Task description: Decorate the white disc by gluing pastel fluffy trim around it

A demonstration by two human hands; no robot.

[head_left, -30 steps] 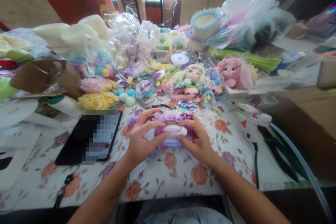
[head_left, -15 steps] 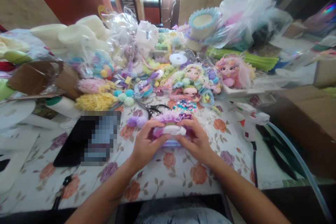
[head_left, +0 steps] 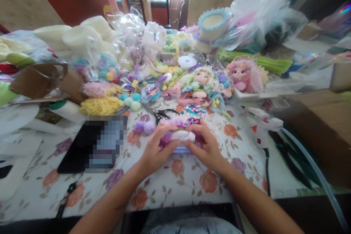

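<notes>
Both hands hold a small purple and white craft piece (head_left: pixel 181 136) just above the table, with a white oval part facing me and frilly lilac trim along its far edge. My left hand (head_left: pixel 157 148) grips its left side, thumb on the white part. On the right side, my right hand (head_left: pixel 207 147) has its thumb low on the piece and its fingers over the top. Beneath it is something flat and light purple, partly hidden. Purple pompoms (head_left: pixel 144 127) lie left of the piece. Behind it are black-handled scissors (head_left: pixel 161 114) and a scatter of shiny sequins (head_left: pixel 194 110).
A phone (head_left: pixel 82 146) lies at the left, partly pixelated. To the right sits a white glue gun (head_left: pixel 261 126) with a cord, a clear tube and dark pliers (head_left: pixel 290 157) beside it. Decorated dolls (head_left: pixel 241 75), yarn, plastic bags and cardboard boxes (head_left: pixel 320 128) crowd the back and sides.
The view has shifted very slightly. Both hands keep their hold on the purple and white piece, with hardly any visible movement.
</notes>
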